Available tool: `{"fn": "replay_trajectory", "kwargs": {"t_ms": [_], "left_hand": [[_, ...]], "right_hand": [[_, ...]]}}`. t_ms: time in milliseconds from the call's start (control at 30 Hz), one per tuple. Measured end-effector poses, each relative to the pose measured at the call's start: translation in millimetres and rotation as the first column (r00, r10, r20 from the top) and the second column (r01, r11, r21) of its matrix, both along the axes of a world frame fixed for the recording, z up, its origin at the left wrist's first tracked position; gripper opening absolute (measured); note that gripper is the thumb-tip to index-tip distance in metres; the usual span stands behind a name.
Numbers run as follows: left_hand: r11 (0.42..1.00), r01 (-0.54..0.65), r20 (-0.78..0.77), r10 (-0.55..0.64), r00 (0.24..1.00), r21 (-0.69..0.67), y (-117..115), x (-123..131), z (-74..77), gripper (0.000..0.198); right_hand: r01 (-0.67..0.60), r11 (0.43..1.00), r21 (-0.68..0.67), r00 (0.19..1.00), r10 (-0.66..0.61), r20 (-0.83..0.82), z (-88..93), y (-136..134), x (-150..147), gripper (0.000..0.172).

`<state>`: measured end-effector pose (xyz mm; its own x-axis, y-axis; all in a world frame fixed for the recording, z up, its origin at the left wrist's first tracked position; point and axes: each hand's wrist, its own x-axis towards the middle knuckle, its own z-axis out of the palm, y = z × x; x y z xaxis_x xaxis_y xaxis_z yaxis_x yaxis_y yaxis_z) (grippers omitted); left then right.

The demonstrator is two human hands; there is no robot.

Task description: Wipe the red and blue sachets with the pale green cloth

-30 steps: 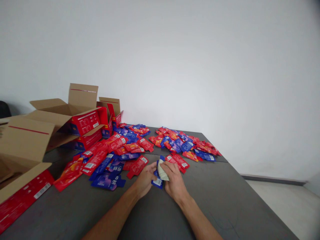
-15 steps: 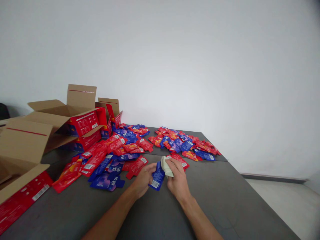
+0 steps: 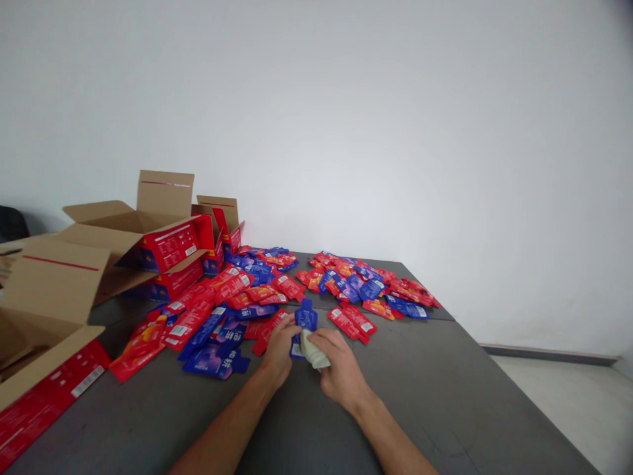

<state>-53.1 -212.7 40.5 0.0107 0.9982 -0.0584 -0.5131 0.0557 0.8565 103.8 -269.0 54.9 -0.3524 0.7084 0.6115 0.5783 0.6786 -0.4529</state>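
My left hand (image 3: 279, 348) pinches a blue sachet (image 3: 305, 319) at its lower left edge and holds it just above the grey table (image 3: 445, 396). My right hand (image 3: 336, 366) is closed round a pale crumpled cloth (image 3: 313, 351) and presses it against the sachet's lower part. Both hands meet at the table's middle, right in front of a heap of red and blue sachets (image 3: 232, 297). A second heap of sachets (image 3: 366, 285) lies farther back on the right.
Open cardboard boxes with red printed sides (image 3: 163, 244) stand at the left, and a larger box flap (image 3: 49, 290) reaches the near left corner. A white wall rises behind the table. The floor (image 3: 568, 402) shows at the right beyond the table edge.
Both hands shifted a little left and nearer the heap. The blue sachet turned from lying slanted to standing more upright, and the cloth moved from its top down to its lower part.
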Motion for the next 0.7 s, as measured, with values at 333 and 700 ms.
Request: {"fn": "replay_trajectory", "kwargs": {"t_ms": [333, 700], "left_hand": [[0.997, 0.000, 0.086, 0.006, 0.996, -0.074, -5, 1, 0.8, 0.037], [0.979, 0.200, 0.171, -0.193, 0.966, -0.026, -11, 10, 3.8, 0.037]], "right_hand": [[0.083, 0.996, 0.022, 0.983, -0.078, -0.164, -7.1, 3, 2, 0.065], [0.044, 0.996, 0.082, 0.999, -0.044, -0.005, -12.3, 2, -5, 0.067]]}}
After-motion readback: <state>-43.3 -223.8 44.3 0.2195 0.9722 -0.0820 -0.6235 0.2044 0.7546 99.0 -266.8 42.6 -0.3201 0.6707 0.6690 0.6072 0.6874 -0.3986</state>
